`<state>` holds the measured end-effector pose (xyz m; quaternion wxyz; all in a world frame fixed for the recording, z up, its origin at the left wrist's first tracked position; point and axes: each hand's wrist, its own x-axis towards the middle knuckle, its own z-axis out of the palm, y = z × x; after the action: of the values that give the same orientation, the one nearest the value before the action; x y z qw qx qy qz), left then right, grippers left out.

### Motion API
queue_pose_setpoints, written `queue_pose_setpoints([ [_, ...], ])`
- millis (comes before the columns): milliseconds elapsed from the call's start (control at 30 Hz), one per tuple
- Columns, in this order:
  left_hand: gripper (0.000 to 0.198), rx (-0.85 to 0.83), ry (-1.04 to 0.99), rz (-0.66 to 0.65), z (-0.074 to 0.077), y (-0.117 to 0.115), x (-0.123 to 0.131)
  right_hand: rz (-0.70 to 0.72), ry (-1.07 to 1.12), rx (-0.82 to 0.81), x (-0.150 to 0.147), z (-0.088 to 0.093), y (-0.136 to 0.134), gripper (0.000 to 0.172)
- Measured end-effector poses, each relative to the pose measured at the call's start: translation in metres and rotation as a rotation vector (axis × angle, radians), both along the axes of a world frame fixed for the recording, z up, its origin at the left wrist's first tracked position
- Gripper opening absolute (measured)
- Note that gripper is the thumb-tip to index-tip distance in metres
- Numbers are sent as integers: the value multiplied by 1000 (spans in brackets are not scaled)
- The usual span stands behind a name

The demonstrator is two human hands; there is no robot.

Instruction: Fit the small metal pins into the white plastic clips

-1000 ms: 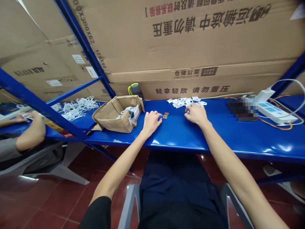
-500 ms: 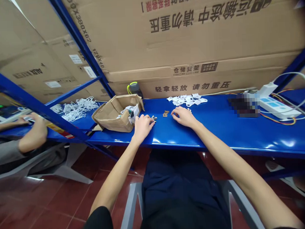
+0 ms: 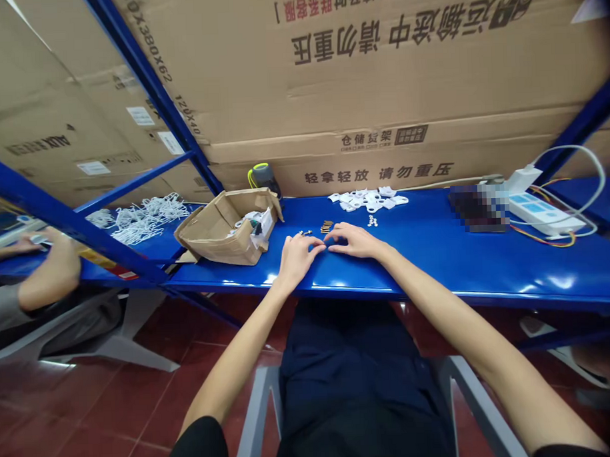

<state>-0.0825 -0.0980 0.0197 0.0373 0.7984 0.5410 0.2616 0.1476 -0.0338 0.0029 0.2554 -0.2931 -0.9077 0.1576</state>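
The left hand [image 3: 295, 262] and right hand [image 3: 358, 241] were positioned nearly tip to tip over the blue table [image 3: 435, 234] — small brown pieces [image 3: 326, 226] lay just beyond them. White flat parts [image 3: 369, 199] were spread farther back; an open cardboard box [image 3: 215, 239] stood near the left hand.

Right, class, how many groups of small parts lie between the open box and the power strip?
4: white pieces at the back, tiny white bits in front of them, brassy pieces by the right hand, small bits by the left hand. Hands may hide more.
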Motion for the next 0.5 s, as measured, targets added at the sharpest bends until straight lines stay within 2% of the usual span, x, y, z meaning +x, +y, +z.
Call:
queue_pose_setpoints([
  [200, 18, -160, -578, -21, -8, 11, 9, 0, 279, -174, -5, 1, 1, 38],
  [267, 21, -206, -676, -12, -10, 15, 17, -41, 365, -200, -5, 1, 1, 38],
  [400, 18, -188, -687, 45, -5, 15, 33, -128, 401, -119, -1, 0, 3, 36],
  [500, 14, -113, -502, 105, 5, 13, 39, -118, 333, -37, 3, 0, 3, 31],
])
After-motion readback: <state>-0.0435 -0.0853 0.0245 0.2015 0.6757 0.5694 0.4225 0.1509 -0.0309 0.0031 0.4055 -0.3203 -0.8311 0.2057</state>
